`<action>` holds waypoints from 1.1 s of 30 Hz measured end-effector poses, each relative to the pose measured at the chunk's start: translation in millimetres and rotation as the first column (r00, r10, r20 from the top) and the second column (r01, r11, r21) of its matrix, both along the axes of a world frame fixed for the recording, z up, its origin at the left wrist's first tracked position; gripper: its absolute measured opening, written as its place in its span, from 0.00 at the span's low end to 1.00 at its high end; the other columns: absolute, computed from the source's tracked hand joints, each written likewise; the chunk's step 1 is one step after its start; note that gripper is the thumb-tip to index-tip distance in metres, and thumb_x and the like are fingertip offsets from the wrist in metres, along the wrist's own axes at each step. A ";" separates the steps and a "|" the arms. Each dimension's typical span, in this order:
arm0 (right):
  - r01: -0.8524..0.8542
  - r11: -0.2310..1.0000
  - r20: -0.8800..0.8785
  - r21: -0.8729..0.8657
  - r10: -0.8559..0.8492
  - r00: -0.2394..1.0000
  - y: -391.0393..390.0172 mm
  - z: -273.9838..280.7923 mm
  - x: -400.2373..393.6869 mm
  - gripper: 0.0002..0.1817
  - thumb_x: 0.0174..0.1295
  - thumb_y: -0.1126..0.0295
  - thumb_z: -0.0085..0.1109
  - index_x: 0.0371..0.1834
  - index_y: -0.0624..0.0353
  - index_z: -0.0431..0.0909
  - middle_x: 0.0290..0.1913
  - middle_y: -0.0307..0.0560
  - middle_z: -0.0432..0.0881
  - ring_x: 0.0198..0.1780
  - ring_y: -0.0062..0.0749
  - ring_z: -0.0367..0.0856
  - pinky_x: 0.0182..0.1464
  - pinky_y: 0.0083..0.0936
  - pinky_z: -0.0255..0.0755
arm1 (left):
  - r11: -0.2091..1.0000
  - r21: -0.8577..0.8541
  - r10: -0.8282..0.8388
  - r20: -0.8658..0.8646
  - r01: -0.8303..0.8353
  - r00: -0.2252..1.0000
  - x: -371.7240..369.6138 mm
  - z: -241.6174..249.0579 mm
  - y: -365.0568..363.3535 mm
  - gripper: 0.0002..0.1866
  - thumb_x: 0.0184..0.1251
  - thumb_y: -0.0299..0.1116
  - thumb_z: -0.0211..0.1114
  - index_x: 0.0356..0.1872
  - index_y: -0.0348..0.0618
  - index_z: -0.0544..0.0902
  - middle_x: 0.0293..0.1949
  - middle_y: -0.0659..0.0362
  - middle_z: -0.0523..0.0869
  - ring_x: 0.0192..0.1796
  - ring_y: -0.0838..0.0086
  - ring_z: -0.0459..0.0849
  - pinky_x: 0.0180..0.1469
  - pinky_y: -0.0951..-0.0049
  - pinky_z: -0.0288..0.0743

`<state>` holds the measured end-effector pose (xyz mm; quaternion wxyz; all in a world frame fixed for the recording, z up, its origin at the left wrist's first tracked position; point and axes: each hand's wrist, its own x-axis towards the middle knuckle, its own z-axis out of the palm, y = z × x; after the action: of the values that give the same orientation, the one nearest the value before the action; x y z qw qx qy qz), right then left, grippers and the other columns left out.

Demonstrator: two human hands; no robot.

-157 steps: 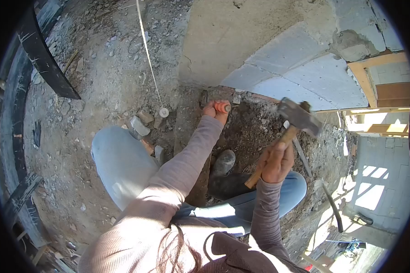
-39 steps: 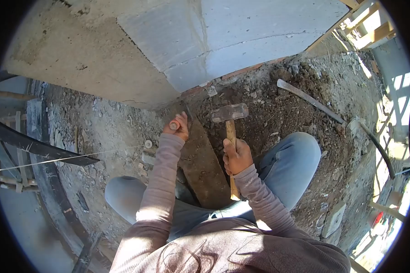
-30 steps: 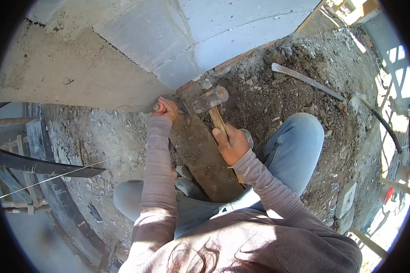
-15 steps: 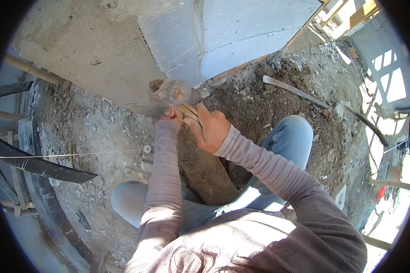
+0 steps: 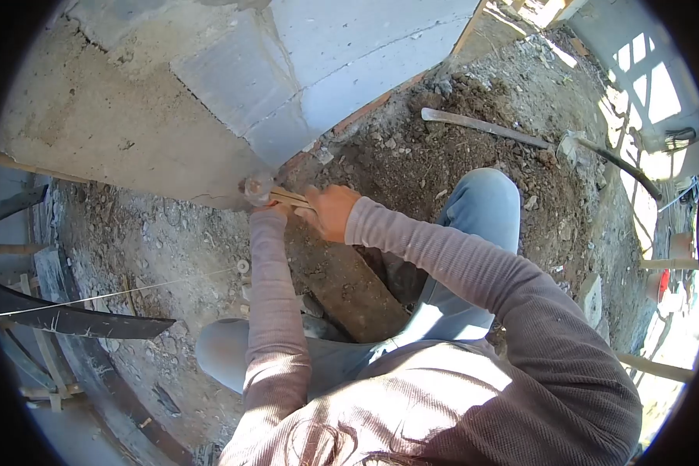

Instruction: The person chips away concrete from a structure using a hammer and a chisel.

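Observation:
My right hand (image 5: 335,213) is closed around the wooden handle of a hammer (image 5: 293,199). The hammer's head is smeared by motion and lies over my left hand, close to the lower corner of a concrete wall (image 5: 147,147). My left hand (image 5: 278,208) is closed at the wall's foot, mostly covered by the hammer. A bit of reddish-orange shows at its fingers, on a chisel-like tool whose shaft and tip are hidden.
Loose soil (image 5: 474,101) and rubble lie along the wall. A long pick-like tool (image 5: 489,128) rests on the right. A taut string (image 5: 132,291) and a dark curved strip (image 5: 85,311) are on the left. A plank-like slab (image 5: 342,287) lies between my knees.
The view has shifted, so the wall and ground appear moved leftward. The hammer's head has come down over the left hand, covering the round tool end that showed before.

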<state>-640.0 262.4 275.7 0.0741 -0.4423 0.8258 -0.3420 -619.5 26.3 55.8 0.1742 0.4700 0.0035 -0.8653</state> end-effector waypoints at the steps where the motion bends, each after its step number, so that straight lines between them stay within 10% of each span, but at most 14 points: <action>1: -0.036 0.992 0.005 0.122 0.035 0.999 0.8 -34.2 -5.2 0.24 0.70 0.54 0.52 0.37 0.70 0.69 0.16 0.61 0.76 0.21 0.63 0.79 0.26 0.46 0.75 | 0.999 -0.042 -0.019 0.007 0.019 1.000 3.5 6.5 -2.7 0.21 0.76 0.42 0.40 0.57 0.42 0.73 0.61 0.53 0.76 0.62 0.59 0.74 0.62 0.51 0.70; 4: -0.031 0.978 0.062 0.208 0.018 0.998 7.2 -27.6 -3.2 0.23 0.69 0.54 0.53 0.40 0.69 0.68 0.18 0.62 0.77 0.23 0.62 0.80 0.27 0.46 0.76 | 0.990 -0.127 -0.060 0.020 0.062 0.998 2.3 25.3 1.1 0.23 0.78 0.44 0.36 0.59 0.43 0.73 0.64 0.53 0.75 0.66 0.59 0.73 0.66 0.49 0.67; 6: 0.003 0.982 0.131 0.186 -0.028 0.991 13.8 13.9 16.8 0.22 0.69 0.55 0.53 0.42 0.69 0.68 0.21 0.62 0.79 0.25 0.61 0.81 0.29 0.46 0.77 | 0.940 0.340 0.086 -0.191 -0.016 0.978 18.9 53.7 13.4 0.18 0.70 0.34 0.47 0.56 0.38 0.73 0.57 0.49 0.76 0.60 0.56 0.77 0.58 0.49 0.74; 9: 0.050 0.997 0.185 -0.065 -0.037 0.982 13.1 48.3 40.7 0.20 0.68 0.57 0.54 0.44 0.67 0.69 0.25 0.63 0.81 0.29 0.59 0.83 0.32 0.44 0.78 | 0.503 0.862 0.410 -0.298 0.059 0.862 30.8 88.3 23.3 0.18 0.58 0.20 0.63 0.50 0.31 0.73 0.45 0.44 0.78 0.50 0.53 0.84 0.47 0.49 0.83; 12: 0.041 0.971 0.029 -0.237 -0.035 0.999 -3.5 9.6 40.1 0.20 0.69 0.57 0.53 0.47 0.67 0.70 0.28 0.63 0.82 0.32 0.58 0.84 0.35 0.45 0.78 | 0.466 0.882 0.288 -0.220 0.065 0.932 27.1 71.6 4.9 0.21 0.54 0.18 0.65 0.50 0.30 0.71 0.42 0.46 0.77 0.45 0.52 0.86 0.43 0.50 0.85; 14: 0.045 0.969 0.305 0.243 -0.121 0.945 -14.1 -17.5 30.2 0.21 0.68 0.57 0.53 0.50 0.67 0.70 0.29 0.63 0.83 0.32 0.58 0.85 0.37 0.48 0.79 | 0.442 0.897 0.327 -0.193 0.031 0.925 32.0 79.3 16.9 0.19 0.54 0.17 0.64 0.48 0.29 0.70 0.40 0.46 0.77 0.41 0.53 0.86 0.40 0.52 0.86; 20: -0.156 0.985 0.438 0.078 0.107 0.893 -3.8 24.5 55.0 0.21 0.64 0.58 0.55 0.49 0.65 0.70 0.31 0.64 0.84 0.32 0.58 0.85 0.38 0.49 0.80 | 0.537 0.843 0.253 -0.131 -0.027 0.958 20.4 91.0 12.4 0.21 0.51 0.11 0.60 0.48 0.28 0.66 0.35 0.47 0.78 0.36 0.56 0.87 0.35 0.58 0.88; 23: -0.236 0.965 0.183 -0.115 0.254 0.950 -6.0 24.9 48.8 0.21 0.63 0.58 0.55 0.49 0.65 0.71 0.29 0.63 0.84 0.33 0.59 0.86 0.39 0.50 0.80 | 0.552 0.834 0.269 -0.148 -0.027 0.952 19.8 88.2 11.6 0.25 0.49 0.07 0.58 0.51 0.29 0.64 0.35 0.48 0.78 0.35 0.56 0.87 0.35 0.58 0.88; 28: -0.016 0.985 0.512 0.170 -0.074 0.855 -15.9 -21.5 43.3 0.18 0.68 0.57 0.50 0.42 0.64 0.72 0.29 0.59 0.84 0.32 0.55 0.86 0.31 0.47 0.80 | 0.545 0.837 0.343 -0.170 -0.049 0.924 23.7 80.7 13.2 0.26 0.48 0.09 0.59 0.51 0.29 0.64 0.35 0.48 0.76 0.32 0.58 0.87 0.32 0.61 0.89; 33: -0.282 0.959 0.522 -0.038 0.260 0.812 -0.1 43.1 44.8 0.20 0.68 0.56 0.52 0.44 0.66 0.72 0.34 0.62 0.85 0.38 0.58 0.86 0.40 0.49 0.79 | 0.601 0.799 0.207 -0.179 0.020 0.962 20.2 87.4 12.6 0.21 0.52 0.12 0.57 0.49 0.29 0.65 0.29 0.51 0.80 0.32 0.62 0.87 0.35 0.65 0.88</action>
<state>-595.2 262.3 318.9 0.3525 -0.4442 0.7099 -0.4177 -599.2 38.9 143.2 -0.0089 0.3828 0.4342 -0.8154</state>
